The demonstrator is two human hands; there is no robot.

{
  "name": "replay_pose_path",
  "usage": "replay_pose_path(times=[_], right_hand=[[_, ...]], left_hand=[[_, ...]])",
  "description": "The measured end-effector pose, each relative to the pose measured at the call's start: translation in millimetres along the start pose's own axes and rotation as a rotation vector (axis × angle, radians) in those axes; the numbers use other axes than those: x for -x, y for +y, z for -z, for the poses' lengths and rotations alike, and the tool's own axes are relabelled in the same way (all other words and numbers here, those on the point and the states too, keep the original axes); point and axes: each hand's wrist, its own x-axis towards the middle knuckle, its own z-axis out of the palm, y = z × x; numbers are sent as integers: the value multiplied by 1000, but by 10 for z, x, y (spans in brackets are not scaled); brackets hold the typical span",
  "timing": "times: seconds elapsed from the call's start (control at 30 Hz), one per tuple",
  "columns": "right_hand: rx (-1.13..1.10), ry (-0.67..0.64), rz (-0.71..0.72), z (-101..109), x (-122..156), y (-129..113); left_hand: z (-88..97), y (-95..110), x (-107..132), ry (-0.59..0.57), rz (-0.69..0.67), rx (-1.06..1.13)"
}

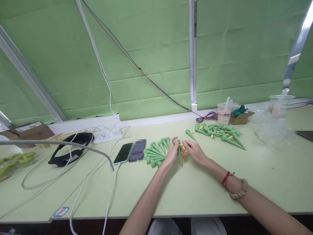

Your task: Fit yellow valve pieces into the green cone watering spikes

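While both hands meet at mid-table, the left hand [171,150] and right hand [194,150] close together round one green spike [179,153] with a small yellow piece [184,150] against it, fingers curled tight. Just left of them lies a fan of green spikes [155,153], touching the left hand. Behind and to the right sits a second pile of spikes [220,132], well apart, one stray spike [190,133] between. Bare tabletop [195,192] runs from the wrists to the near edge. To the left, two phones [129,151] lie side by side near cables [80,186]. A cup [224,114] stands by the back edge; its print is too small to read. A sticker [61,212] at the near edge is unreadable too.
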Motion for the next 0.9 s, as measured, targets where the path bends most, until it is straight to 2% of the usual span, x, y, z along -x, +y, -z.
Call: replay_pose_path(times=[0.17,0.27,0.37,0.57,0.77,0.83,0.9], right_hand=[[7,167,-87,-11,-41,88],[-57,183,-170,-22,-58,174],[-67,198,-192,-37,-57,201],[-3,252,-126,-38,-25,45],[16,191,-75,-50,48,-54],[101,248,-13,-54,50,-35],[259,343,126,-44,32,-1]], left_hand=[[35,9,17,-42,-105,-4],[22,-33,19,-19,-98,-12],[8,-59,13,7,-102,-17],[-65,10,62,27,-137,-40],[-150,69,148,-4,-109,-43],[-159,70,157,-23,-84,-11],[-162,72,159,-44,-50,32]])
